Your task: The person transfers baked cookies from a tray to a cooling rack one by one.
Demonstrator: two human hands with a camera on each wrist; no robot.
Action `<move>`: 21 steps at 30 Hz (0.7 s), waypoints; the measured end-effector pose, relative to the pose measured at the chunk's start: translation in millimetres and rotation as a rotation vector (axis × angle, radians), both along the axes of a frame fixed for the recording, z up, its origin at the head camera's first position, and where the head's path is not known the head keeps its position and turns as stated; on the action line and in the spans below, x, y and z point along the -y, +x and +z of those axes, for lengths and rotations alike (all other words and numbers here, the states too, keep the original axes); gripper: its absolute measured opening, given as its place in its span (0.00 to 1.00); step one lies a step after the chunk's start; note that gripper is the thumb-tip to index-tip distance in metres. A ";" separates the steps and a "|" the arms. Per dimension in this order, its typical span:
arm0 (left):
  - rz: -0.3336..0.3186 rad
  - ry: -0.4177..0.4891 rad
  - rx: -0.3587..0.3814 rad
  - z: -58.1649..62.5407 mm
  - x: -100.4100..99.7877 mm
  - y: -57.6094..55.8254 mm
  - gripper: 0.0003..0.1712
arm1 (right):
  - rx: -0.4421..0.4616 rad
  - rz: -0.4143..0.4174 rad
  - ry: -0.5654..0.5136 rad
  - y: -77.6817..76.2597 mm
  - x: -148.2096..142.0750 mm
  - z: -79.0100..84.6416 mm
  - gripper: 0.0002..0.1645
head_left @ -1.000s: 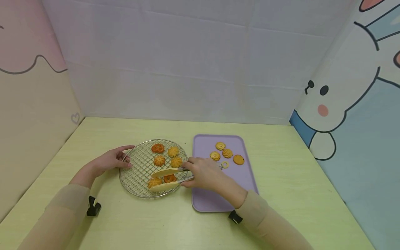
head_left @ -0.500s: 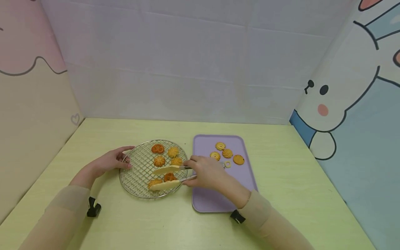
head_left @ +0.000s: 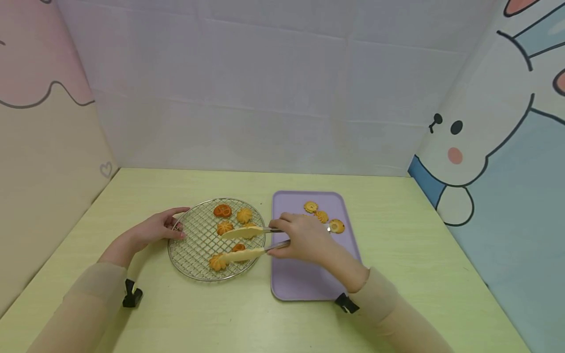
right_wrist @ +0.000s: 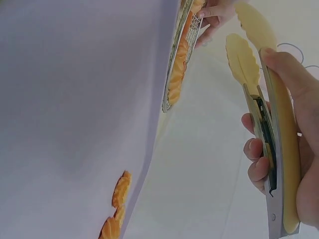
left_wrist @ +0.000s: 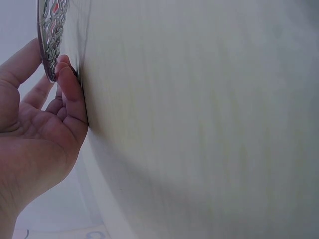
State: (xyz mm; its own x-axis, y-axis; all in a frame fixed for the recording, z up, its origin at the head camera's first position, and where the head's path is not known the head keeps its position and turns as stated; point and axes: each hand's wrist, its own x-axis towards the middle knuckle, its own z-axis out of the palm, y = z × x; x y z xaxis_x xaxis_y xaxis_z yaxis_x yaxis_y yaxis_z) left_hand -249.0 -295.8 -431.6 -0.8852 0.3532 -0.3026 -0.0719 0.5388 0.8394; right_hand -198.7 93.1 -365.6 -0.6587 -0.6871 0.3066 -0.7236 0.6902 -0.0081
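Observation:
My left hand [head_left: 152,229] holds the left rim of a round wire rack [head_left: 192,247], thumb above and fingers below; the left wrist view shows the rim between them. My right hand [head_left: 304,240] grips a pair of tongs [right_wrist: 286,149] with cream-yellow tips and metal arms. Its tips are spread apart over the right part of the rack, with nothing pinched between them in the right wrist view. On the rack lie a pretzel [head_left: 222,211], star-shaped cookies [head_left: 244,215] and another cookie [head_left: 218,262] near the front. The tongs partly cover a second pretzel [head_left: 238,247].
A lilac tray [head_left: 300,282] lies right of the rack, partly beneath my right hand. Toward its back are several cookies, including a ring-topped one [head_left: 311,207] and a round one [head_left: 337,226]. Fabric walls with cartoon prints enclose the pale table [head_left: 423,274].
My right hand has moved right and slightly up with the tongs, whose tips have spread further apart and drawn back from the front cookie. My left hand stays at the rim.

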 end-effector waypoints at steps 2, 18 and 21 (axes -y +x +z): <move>-0.001 0.008 0.002 0.0 -0.1 0.0 0.49 | -0.011 -0.012 -0.004 0.3 -3.5 3.5 0.31; 0.005 -0.005 0.003 -0.4 -0.3 -0.5 0.50 | -0.084 0.024 -0.055 -5.1 -37.4 18.3 0.29; 0.006 -0.006 0.001 -1.7 0.1 -1.0 0.50 | -0.095 0.055 -0.084 -5.9 -44.6 21.8 0.28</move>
